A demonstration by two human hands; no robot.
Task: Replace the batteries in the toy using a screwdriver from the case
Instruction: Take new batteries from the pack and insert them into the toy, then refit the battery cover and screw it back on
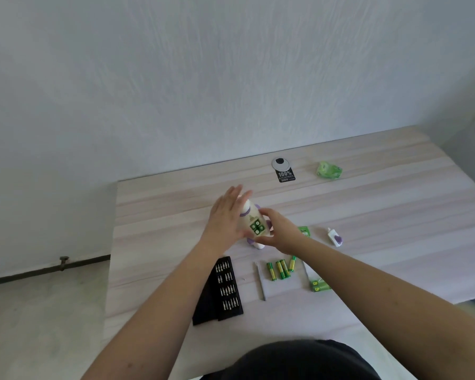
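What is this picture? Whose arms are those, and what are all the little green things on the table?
There is no machine here. A person wears a camera on their head, so you see their own two arms reaching forward over a wooden table.

The left hand and the right hand hold a white and purple toy between them. Its battery slot is open, and you can see the round ends of four batteries inside.

On the table, nearer the person, lies an open black case full of tiny screwdriver tips. Beside it lie a thin grey screwdriver, some loose green batteries and a green battery pack. To the right is a small white and purple piece, perhaps the toy's battery cover. Far back lies crumpled green wrapping.
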